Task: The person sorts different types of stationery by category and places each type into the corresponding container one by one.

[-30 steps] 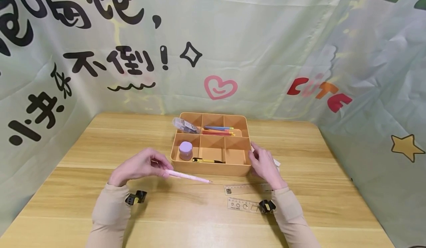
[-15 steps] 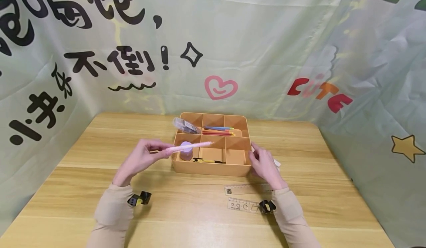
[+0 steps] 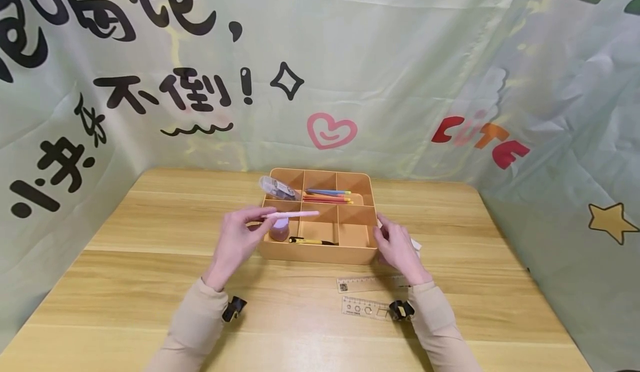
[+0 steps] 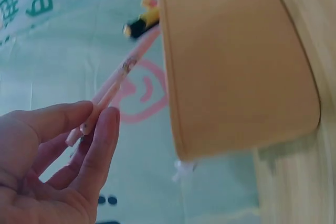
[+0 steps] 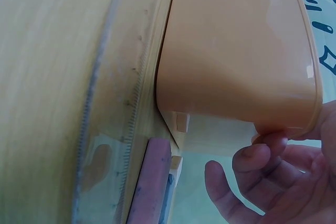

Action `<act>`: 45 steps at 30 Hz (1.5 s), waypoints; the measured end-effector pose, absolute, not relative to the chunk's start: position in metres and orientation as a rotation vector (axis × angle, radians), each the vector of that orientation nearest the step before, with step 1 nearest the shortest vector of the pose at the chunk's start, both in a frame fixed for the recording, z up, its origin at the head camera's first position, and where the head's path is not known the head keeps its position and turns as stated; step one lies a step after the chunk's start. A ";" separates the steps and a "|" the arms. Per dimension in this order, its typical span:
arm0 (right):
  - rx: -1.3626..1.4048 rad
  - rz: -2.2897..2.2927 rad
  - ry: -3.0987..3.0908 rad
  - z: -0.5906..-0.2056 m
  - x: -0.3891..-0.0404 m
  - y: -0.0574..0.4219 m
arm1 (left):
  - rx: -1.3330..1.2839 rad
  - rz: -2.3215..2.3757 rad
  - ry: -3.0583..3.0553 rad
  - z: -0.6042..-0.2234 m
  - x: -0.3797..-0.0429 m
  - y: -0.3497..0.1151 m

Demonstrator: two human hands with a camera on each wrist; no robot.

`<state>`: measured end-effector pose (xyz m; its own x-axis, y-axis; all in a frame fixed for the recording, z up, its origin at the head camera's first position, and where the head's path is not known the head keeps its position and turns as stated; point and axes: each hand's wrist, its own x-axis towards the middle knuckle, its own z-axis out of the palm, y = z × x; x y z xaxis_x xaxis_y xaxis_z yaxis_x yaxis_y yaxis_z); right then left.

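My left hand (image 3: 235,244) pinches a pale pink pen (image 3: 302,214) by one end between thumb and fingers. Held nearly level, the pen overlaps the front-left part of the tan divided organizer (image 3: 320,254). In the left wrist view the pen (image 4: 123,69) has a small printed pattern and a clip. At the organizer's right front corner, my right hand (image 3: 400,247) grips the rim, thumb on the inner side. Below the pen, a purple-lidded jar (image 3: 280,232) stands in the front-left compartment, partly covered. A yellow-and-black pen (image 3: 312,242) lies along the front compartments.
Several coloured pencils (image 3: 327,199) and a clear plastic container (image 3: 277,189) lie in the back compartments. Two clear rulers, an upper ruler (image 3: 367,284) and a lower ruler (image 3: 365,307), lie before the right hand. A pinkish block (image 5: 149,182) lies beside the organizer.
My left hand has lifted the pink pen from in front of the organizer, then moved right with it over the front-left compartment. The right hand stays at the organizer's corner.
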<state>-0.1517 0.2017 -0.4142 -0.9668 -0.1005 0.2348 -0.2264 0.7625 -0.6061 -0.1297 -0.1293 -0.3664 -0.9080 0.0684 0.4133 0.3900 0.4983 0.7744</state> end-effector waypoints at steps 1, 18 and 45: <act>0.259 0.991 -2.770 -0.414 -0.152 0.202 | -0.412 -1.365 -2.398 -0.368 -0.129 -0.126; 0.260 1.000 -2.764 -0.415 -0.152 0.203 | -0.661 -1.186 -2.404 -0.381 -0.126 -0.100; 0.260 1.013 -2.768 -0.417 -0.152 0.203 | -0.765 -1.135 -2.455 -0.385 -0.126 -0.102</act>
<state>-0.1518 0.2027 -0.4166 -0.9680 -0.1009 0.2297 -0.2254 0.7522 -0.6192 -0.1263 -0.1023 -0.3850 -0.8016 0.3310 0.4978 0.5937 0.5384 0.5980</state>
